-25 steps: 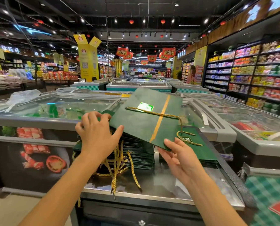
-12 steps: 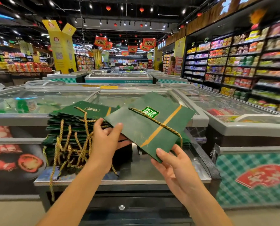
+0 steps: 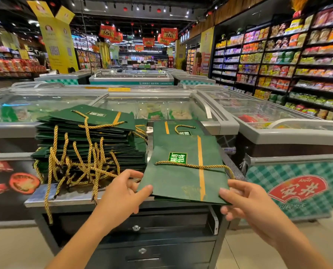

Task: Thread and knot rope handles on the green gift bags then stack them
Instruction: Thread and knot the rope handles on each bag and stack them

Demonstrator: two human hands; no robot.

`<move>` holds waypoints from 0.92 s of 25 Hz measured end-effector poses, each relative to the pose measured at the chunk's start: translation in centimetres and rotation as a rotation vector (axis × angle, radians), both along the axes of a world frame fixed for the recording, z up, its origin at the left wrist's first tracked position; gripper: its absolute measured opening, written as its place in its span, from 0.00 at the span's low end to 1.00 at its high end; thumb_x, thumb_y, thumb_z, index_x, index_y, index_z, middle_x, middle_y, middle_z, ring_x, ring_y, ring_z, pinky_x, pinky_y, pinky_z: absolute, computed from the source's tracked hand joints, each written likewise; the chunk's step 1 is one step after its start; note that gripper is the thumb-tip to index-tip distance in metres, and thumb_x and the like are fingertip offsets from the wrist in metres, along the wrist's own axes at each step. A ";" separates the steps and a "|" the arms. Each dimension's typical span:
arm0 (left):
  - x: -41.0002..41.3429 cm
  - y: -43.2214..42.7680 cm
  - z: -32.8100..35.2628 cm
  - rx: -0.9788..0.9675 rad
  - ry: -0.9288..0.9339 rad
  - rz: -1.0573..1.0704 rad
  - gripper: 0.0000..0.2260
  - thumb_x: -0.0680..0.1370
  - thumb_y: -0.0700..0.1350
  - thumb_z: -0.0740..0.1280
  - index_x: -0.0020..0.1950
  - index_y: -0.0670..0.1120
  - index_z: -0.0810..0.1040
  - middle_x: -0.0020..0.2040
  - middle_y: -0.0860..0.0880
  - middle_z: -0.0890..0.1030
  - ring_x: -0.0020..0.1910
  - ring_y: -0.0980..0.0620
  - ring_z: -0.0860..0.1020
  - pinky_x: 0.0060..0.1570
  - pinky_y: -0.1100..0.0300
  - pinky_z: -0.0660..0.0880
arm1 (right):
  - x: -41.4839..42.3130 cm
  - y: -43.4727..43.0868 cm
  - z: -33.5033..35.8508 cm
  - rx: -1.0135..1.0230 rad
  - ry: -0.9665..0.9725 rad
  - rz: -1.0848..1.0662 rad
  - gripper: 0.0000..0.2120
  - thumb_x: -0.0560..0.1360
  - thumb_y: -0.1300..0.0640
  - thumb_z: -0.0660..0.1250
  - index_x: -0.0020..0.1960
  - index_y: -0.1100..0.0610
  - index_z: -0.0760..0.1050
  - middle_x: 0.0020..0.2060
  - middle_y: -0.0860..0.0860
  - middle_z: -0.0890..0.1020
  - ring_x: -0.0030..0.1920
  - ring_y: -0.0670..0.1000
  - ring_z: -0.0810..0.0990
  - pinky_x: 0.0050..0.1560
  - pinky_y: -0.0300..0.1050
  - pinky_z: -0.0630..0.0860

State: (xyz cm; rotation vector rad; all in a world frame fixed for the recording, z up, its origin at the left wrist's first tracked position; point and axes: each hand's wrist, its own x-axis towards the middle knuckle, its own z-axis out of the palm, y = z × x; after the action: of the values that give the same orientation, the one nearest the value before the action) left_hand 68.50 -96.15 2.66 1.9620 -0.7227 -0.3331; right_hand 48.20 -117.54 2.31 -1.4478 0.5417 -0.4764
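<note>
Green gift bag (image 3: 181, 177): flat, lower centre of the frame, held between both hands over the near edge of the cabinet top. Its far end overlaps another flat bag, and I cannot tell whether it rests on that bag.
Markings: an orange stripe runs its length towards the right side. A small green label with pale characters sits left of the stripe.
Rope handle (image 3: 193, 166): gold twisted cord lying across the bag's face, from left of the label to the right edge, where it curves down.
Left hand (image 3: 123, 191): clamped on the green gift bag's near left corner, thumb on top, other fingers curled at the left edge.
Right hand (image 3: 247, 200): pinching the near right corner, thumb on top, fingers curled beneath.
Hands: well apart, one at each near corner.
Second bag (image 3: 173, 129): flat behind the held one, centre of the frame, with its own gold loop showing.
Stack of bags (image 3: 88, 140): tall pile left of centre, top bag tilted. Many gold cords hang tangled over its near side and past the cabinet's edge.
Cabinet (image 3: 64, 197): metal top, with dark drawers and round locks below.
Chest freezers (image 3: 161, 101): glass-lidded, behind and to the right.
Shelves (image 3: 307, 61): packed with bright packets, right of the frame.
Yellow sign (image 3: 57, 39): upper left.
Red banners (image 3: 168, 33): hanging, upper centre.
</note>
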 end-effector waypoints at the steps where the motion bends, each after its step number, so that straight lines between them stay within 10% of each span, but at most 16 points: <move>1: 0.0 0.1 -0.2 0.025 -0.023 -0.012 0.13 0.77 0.51 0.72 0.58 0.53 0.72 0.33 0.49 0.80 0.27 0.52 0.78 0.37 0.58 0.78 | 0.0 -0.4 -0.3 -0.051 0.041 -0.031 0.14 0.76 0.63 0.72 0.62 0.59 0.77 0.40 0.58 0.85 0.32 0.56 0.80 0.29 0.44 0.78; 9: 0.6 0.4 0.5 0.084 -0.459 0.039 0.08 0.78 0.53 0.70 0.54 0.54 0.76 0.32 0.53 0.79 0.36 0.59 0.77 0.37 0.61 0.72 | -0.2 -4.0 0.8 -0.724 0.286 -0.273 0.06 0.74 0.48 0.74 0.47 0.50 0.83 0.30 0.51 0.84 0.28 0.50 0.81 0.30 0.45 0.78; 13: 2.1 -2.4 0.8 0.121 -0.745 -0.023 0.18 0.79 0.55 0.66 0.65 0.47 0.77 0.54 0.52 0.79 0.54 0.53 0.77 0.55 0.56 0.74 | 1.7 -6.7 2.3 -1.071 0.348 -0.251 0.12 0.76 0.48 0.74 0.58 0.51 0.83 0.35 0.47 0.80 0.36 0.44 0.78 0.37 0.36 0.71; 19: 3.3 -4.6 -1.9 0.323 -0.642 -0.041 0.32 0.78 0.65 0.60 0.76 0.48 0.67 0.60 0.51 0.68 0.61 0.50 0.70 0.64 0.50 0.68 | 6.4 -8.3 1.9 -1.309 0.638 -0.054 0.14 0.79 0.51 0.69 0.62 0.53 0.83 0.48 0.52 0.85 0.47 0.54 0.83 0.50 0.53 0.82; 23: 3.3 -4.1 -2.5 0.344 -0.641 0.004 0.38 0.71 0.71 0.51 0.76 0.51 0.67 0.57 0.53 0.68 0.61 0.50 0.68 0.62 0.52 0.65 | 7.4 -9.2 2.0 -1.252 0.651 -0.034 0.07 0.79 0.55 0.69 0.52 0.55 0.85 0.38 0.50 0.83 0.39 0.54 0.83 0.42 0.51 0.82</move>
State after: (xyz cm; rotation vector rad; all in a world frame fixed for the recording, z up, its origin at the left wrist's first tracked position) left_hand 71.78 -100.29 0.19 2.4249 -1.1200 0.2090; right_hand 55.55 -126.78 4.28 -2.8459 0.8344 -0.3562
